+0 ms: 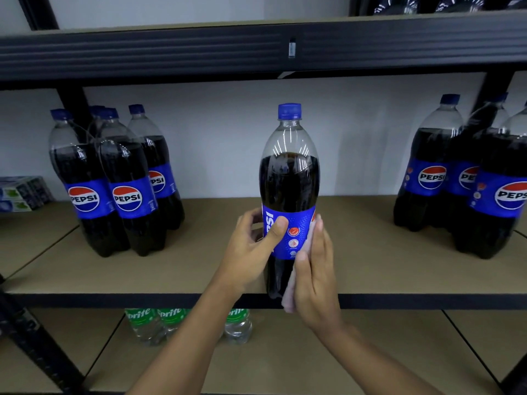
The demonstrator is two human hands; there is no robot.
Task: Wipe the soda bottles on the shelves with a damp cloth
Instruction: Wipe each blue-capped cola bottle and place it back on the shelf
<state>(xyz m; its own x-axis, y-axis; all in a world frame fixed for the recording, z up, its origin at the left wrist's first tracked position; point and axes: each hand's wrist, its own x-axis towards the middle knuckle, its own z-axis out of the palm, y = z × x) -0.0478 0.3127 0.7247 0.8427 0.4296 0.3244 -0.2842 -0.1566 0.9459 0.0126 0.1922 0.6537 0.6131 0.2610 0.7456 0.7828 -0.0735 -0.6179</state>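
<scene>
Now left hand (252, 246) grips Pepsi bottle (289, 178) at label (296, 238); right hand (316, 269), fingers flat, presses pink cloth (288, 299) to side. Best: steady bottle, rotate, wipe downward.

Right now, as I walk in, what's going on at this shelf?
A person is wiping a Pepsi bottle that stands upright at the front edge of the shelf. The left hand grips it around the blue label, while the right hand presses a pale cloth flat against its right side. More Pepsi bottles stand in groups to either side, and Sprite bottles sit on the shelf below.
</scene>
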